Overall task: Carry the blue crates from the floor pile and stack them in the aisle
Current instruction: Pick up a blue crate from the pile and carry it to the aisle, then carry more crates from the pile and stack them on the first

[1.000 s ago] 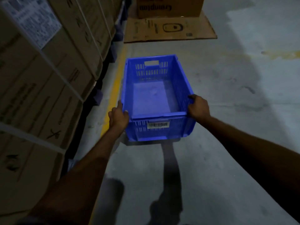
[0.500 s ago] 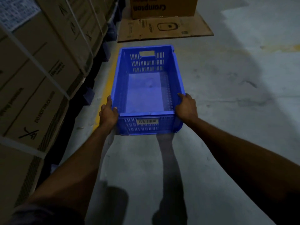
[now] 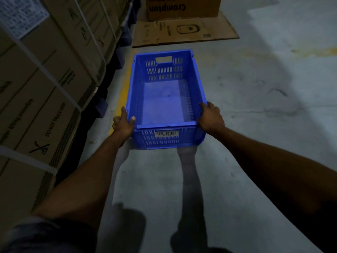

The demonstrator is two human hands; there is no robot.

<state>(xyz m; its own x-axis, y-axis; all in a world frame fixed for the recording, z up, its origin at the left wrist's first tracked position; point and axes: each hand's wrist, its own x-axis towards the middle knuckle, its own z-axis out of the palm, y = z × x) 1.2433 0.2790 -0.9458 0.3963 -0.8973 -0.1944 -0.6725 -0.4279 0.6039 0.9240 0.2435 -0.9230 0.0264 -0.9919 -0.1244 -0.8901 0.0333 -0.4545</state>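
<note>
An empty blue crate with slotted walls and a barcode label on its near end is held out in front of me, low above the grey floor. My left hand grips the near left corner of its rim, thumb inside. My right hand clasps the near right corner. The crate's long axis points away from me, its far end toward flattened cardboard. No floor pile or stack of other crates is in view.
Strapped cardboard boxes on dark blue pallets line the left side. A yellow floor line runs beside them. A flattened cardboard sheet and a Crompton box lie ahead. Bare concrete spreads to the right.
The crate has come lower and nearer the cardboard sheet as I walked forward along the boxes. Both hands keep the same grip.
</note>
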